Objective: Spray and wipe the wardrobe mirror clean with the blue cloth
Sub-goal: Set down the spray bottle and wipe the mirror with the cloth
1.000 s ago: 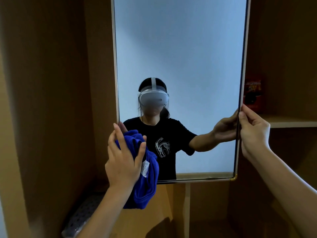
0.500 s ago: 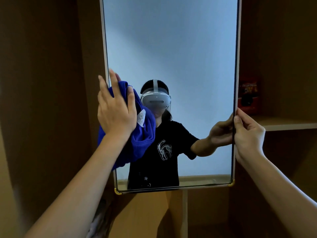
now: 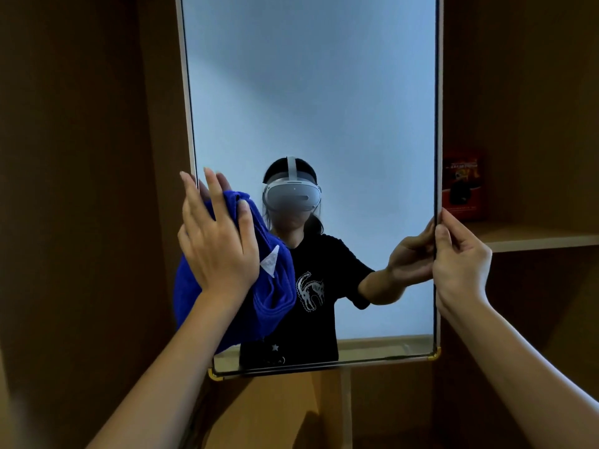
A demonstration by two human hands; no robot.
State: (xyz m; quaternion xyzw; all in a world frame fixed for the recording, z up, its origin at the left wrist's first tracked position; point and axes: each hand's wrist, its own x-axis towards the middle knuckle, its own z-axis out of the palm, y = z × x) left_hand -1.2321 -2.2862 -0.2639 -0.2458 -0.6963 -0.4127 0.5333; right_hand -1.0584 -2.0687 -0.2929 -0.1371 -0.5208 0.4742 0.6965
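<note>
The wardrobe mirror (image 3: 324, 108) is a tall framed panel straight ahead, reflecting a person in a headset. My left hand (image 3: 220, 247) presses the bunched blue cloth (image 3: 275, 296) flat against the glass near the mirror's left edge, fingers straight and spread. A white tag shows on the cloth, and its loose end hangs down toward the lower left corner. My right hand (image 3: 460, 260) pinches the mirror's right edge at mid height, thumb in front and fingers behind. No spray bottle is in view.
A wooden shelf (image 3: 534, 239) runs to the right of the mirror with a red box (image 3: 463, 186) standing on it. Dark wooden wardrobe panels (image 3: 81, 189) close in on the left. A wooden upright stands below the mirror's bottom edge.
My left hand swept the cloth up the mirror's left side from near the bottom corner, then came slightly down. My right hand kept its hold on the right edge.
</note>
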